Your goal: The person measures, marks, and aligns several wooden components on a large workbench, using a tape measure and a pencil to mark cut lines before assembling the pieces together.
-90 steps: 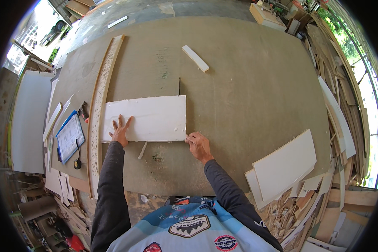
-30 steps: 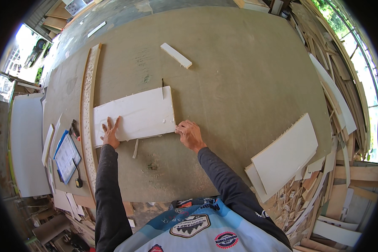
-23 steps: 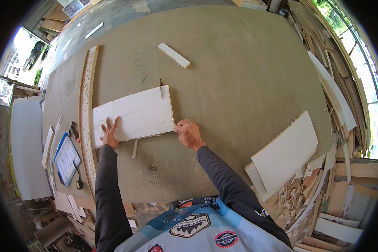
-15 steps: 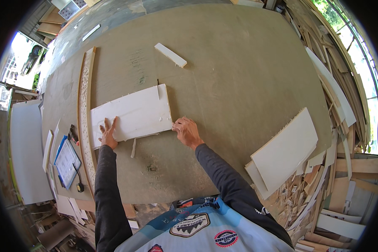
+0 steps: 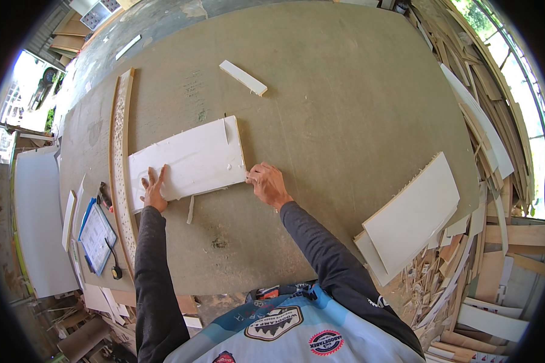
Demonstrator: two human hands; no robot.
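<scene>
A white rectangular board (image 5: 194, 154) lies flat on the large brown table, its left end against a long wooden strip (image 5: 122, 145). My left hand (image 5: 155, 190) rests on the board's near left part, fingers spread and open. At the near right corner my right hand (image 5: 266, 183) is closed, fingers curled in a pinch against the edge; what is between them, if anything, is hidden. Ragged, peeling material shows along the near edge, and a thin pale sliver (image 5: 191, 210) hangs out below it. A narrow dark sliver (image 5: 226, 128) sticks up at the far right corner.
A short white offcut (image 5: 243, 77) lies on the far part of the brown table (image 5: 345, 109). At left are a blue clipboard (image 5: 97, 236), pliers (image 5: 105, 196) and a tape measure (image 5: 115, 272). Two white panels (image 5: 412, 212) lie at the right edge, beside piled wood scraps (image 5: 460, 266).
The view has shifted slightly. Both hands keep nearly the same places on the board, and nothing has visibly been taken or let go.
</scene>
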